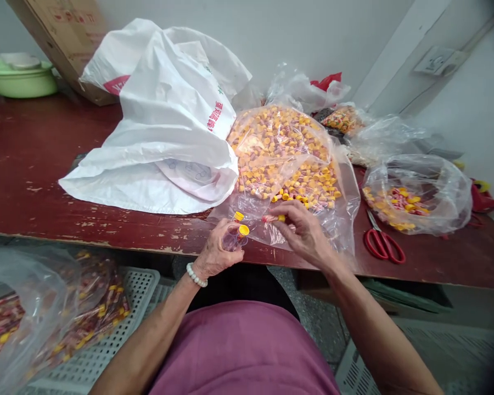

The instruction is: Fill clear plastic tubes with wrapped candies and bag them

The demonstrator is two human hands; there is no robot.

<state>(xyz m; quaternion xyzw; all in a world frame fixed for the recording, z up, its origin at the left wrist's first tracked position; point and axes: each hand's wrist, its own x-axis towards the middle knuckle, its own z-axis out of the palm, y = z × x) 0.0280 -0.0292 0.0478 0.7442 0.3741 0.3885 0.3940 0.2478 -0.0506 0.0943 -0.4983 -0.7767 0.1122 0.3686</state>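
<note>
Yellow-capped tubes (239, 233) sit bunched in my left hand (216, 252), fingers closed round them at the table (33, 181) edge; my right hand (302, 230) pinches another piece (274, 218) over the bag (288, 164); a loosened grip could drop them off the edge.

Bare bench left of the white sack

The bench (33, 181) lies open left of the white sack (164, 142); right of it, the clear bag of caps (284, 159), scissors (382, 244) and another bag (420, 192) crowd the surface.
</note>
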